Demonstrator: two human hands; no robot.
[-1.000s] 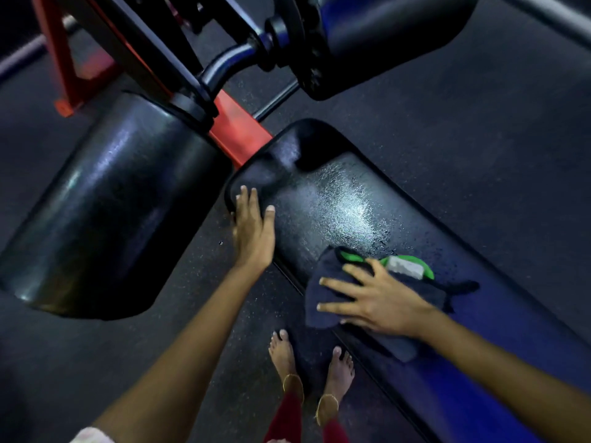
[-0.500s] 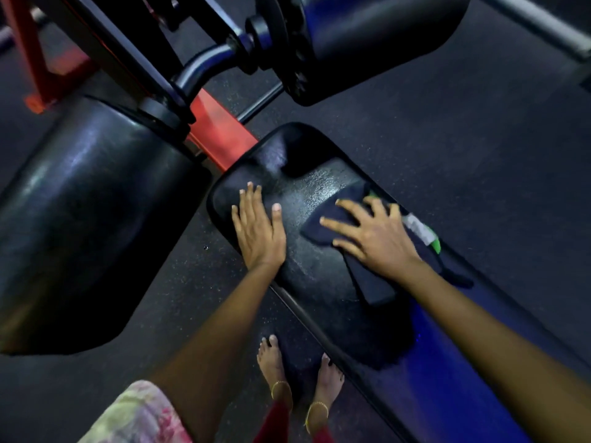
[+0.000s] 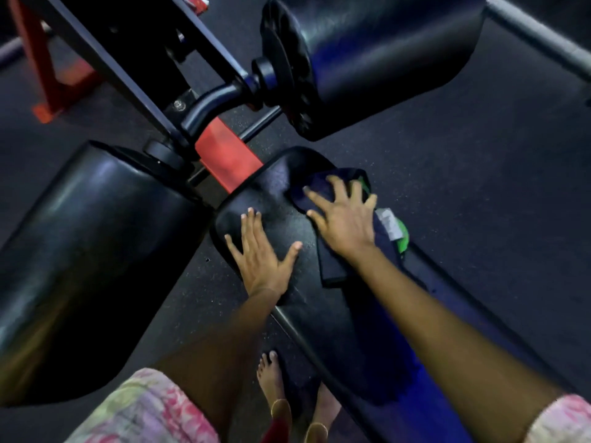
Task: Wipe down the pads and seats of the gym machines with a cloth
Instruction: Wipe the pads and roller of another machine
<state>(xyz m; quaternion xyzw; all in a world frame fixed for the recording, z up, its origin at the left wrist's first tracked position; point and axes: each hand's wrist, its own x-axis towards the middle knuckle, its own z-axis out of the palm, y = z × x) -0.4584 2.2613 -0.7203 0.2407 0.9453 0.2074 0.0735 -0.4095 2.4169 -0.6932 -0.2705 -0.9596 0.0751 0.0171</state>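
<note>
A: Two hands on one bench pad point(image 3: 287, 225), black, long, running from the red frame point(image 3: 224, 151) toward the lower right. Left hand point(image 3: 260, 257): fingers straight and spread, palm flat on the pad's near end, holding nothing.

B: And the right hand point(image 3: 343, 215)?

A: Fingers straight and splayed, pressing flat on the cloth point(image 3: 332, 263). Cloth: dark blue, green edging, lying on the pad's far end just beside the left hand (one corner trails back under the wrist).

B: Any writing?

A: One white tag point(image 3: 388, 223) on the cloth beside the right hand; its print is too blurred to read. No brand legible anywhere.

B: Other items?

A: Two black roller pads, left point(image 3: 86, 251) and upper right point(image 3: 377, 55), on a black bar; dark speckled floor point(image 3: 479, 203); bare feet point(image 3: 271, 378) below, with anklets.
</note>
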